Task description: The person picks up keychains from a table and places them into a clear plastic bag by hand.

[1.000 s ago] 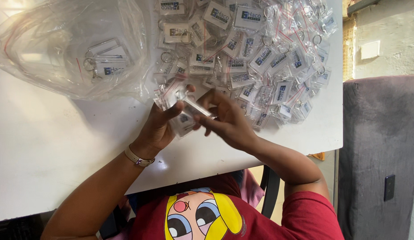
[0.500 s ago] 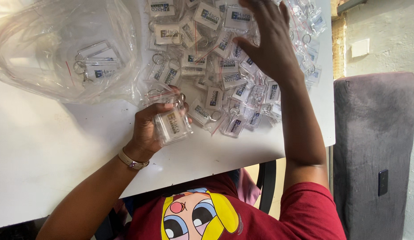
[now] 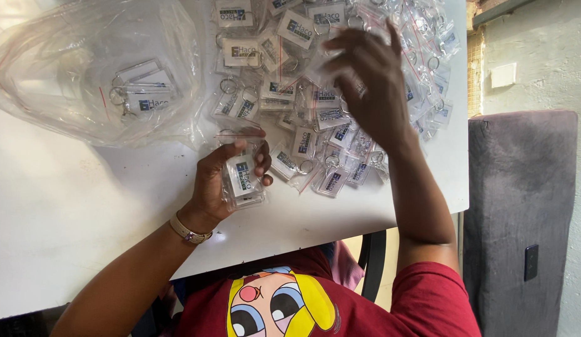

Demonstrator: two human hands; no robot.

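Dozens of bagged key tags (image 3: 328, 93) lie heaped on the white surface (image 3: 65, 206). Left hand (image 3: 231, 178) is clamped on a small stack of key tags (image 3: 243, 178), just beside the heap. Right hand (image 3: 371, 87) hovers over the heap, fingers spread, holding nothing. Best to square the stack and pinch single tags. Tags: clear rectangles, white-and-blue inserts, metal rings. Big clear bag (image 3: 97, 75) sits left.

clear plastic bag (image 3: 84, 75), white table (image 3: 65, 200), grey chair (image 3: 521, 206)
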